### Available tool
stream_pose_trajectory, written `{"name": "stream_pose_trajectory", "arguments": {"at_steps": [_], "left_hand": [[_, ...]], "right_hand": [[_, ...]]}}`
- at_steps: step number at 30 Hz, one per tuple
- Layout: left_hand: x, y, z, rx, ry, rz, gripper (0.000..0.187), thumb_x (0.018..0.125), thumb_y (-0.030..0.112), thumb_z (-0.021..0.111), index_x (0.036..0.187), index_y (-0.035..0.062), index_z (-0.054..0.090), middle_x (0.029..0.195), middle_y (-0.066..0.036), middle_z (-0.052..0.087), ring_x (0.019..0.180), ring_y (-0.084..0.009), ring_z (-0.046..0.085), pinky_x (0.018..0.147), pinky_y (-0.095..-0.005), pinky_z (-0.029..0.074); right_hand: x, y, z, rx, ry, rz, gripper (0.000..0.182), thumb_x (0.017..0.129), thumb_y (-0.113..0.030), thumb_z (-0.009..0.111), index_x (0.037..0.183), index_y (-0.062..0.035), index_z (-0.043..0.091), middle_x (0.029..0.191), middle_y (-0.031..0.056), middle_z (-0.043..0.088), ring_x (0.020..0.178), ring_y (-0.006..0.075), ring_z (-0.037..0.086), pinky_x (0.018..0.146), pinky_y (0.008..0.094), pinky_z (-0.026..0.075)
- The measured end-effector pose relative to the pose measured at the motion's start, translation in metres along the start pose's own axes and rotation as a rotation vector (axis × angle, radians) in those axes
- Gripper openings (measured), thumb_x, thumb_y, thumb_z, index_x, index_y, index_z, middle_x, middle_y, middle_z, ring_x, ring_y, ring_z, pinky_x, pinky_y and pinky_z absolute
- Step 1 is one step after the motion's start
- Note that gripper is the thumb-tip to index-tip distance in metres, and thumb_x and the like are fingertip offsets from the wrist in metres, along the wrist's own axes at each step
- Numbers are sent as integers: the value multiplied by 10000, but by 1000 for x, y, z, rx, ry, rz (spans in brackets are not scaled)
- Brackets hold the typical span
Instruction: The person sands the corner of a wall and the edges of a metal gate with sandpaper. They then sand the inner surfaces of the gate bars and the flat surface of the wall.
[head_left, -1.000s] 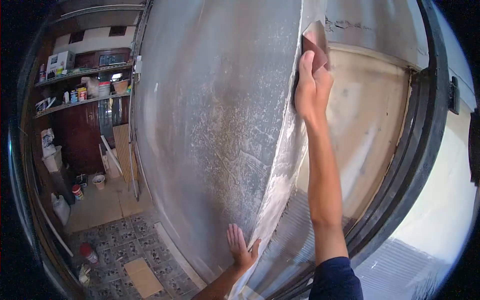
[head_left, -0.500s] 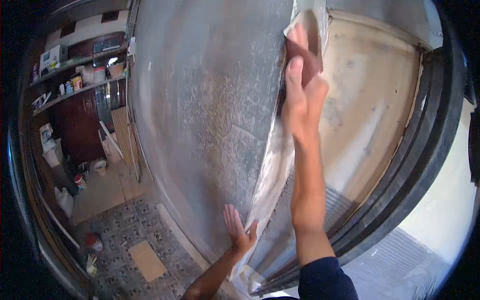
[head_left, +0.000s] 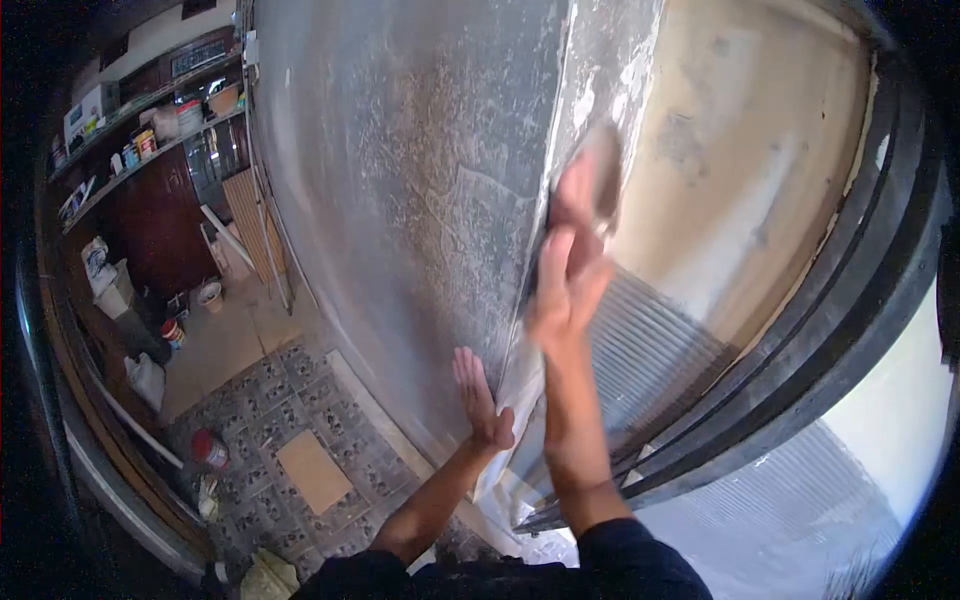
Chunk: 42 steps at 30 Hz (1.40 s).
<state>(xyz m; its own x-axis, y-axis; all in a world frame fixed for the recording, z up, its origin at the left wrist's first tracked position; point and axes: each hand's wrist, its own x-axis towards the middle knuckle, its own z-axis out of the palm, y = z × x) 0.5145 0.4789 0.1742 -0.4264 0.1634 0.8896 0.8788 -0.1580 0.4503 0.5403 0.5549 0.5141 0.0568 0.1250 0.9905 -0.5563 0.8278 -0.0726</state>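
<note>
My right hand [head_left: 563, 295] is wrapped round a folded sheet of sandpaper [head_left: 605, 180], reddish brown with a paler side and smeared by motion. It lies against the narrow white-streaked edge [head_left: 590, 85] of a grey plastered wall [head_left: 420, 200]. Lower on the same corner, my left hand [head_left: 482, 402] rests flat, its fingers stretched upward on the grey face and the thumb out to the right. Nothing is in the left hand. Rough pale patches mark the wall face between and left of the hands.
Right of the corner are a beige recessed panel [head_left: 750, 180] and a dark curved frame [head_left: 860, 330]. Shelves [head_left: 150, 125] with pots and boxes stand far left. On the patterned tile floor lie a cardboard piece [head_left: 313, 472] and a red bucket [head_left: 209, 449].
My right hand and the sandpaper have slid down along the wall's edge. The left hand stays flat at the lower corner. The camera view has shifted slightly.
</note>
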Motion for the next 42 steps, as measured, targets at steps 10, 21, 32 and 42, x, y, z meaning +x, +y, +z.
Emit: {"name": "stream_pose_trajectory", "arguments": {"at_steps": [10,21,32,42], "left_hand": [[-5,-13,0,-59,-28,-22,904,913,607,260,1448,-114,152,1508,-322,148,1399,-503,111,1119,-592,63],[-5,-15,5,-155,66,32,1235,735,888,111,1432,-127,198,1493,-336,184,1397,-500,132,1115,-600,83],[-18,-31,-4,-147,-118,91,1134,816,816,175,1463,-102,24,1531,-310,-24,1433,-421,-2,1145,-507,38],[-12,-22,-6,-57,-171,81,1058,874,740,245,1456,-111,11,1532,-308,-14,1435,-415,2,1149,-511,27]], "right_hand": [[-144,1,-29,-46,-83,131,401,938,-103,421,1278,92,505,1400,291,412,1379,367,313,1104,381,275],[-134,16,-41,-127,-116,191,466,920,-126,402,1301,138,449,1397,332,385,1356,435,321,1128,424,229],[-124,26,-24,-105,-102,116,468,933,-139,421,1345,84,428,1431,318,343,1388,400,276,1127,401,236],[-185,11,-37,-204,-152,281,472,961,-169,417,1336,118,418,1444,316,322,1371,412,304,1114,394,263]]}}
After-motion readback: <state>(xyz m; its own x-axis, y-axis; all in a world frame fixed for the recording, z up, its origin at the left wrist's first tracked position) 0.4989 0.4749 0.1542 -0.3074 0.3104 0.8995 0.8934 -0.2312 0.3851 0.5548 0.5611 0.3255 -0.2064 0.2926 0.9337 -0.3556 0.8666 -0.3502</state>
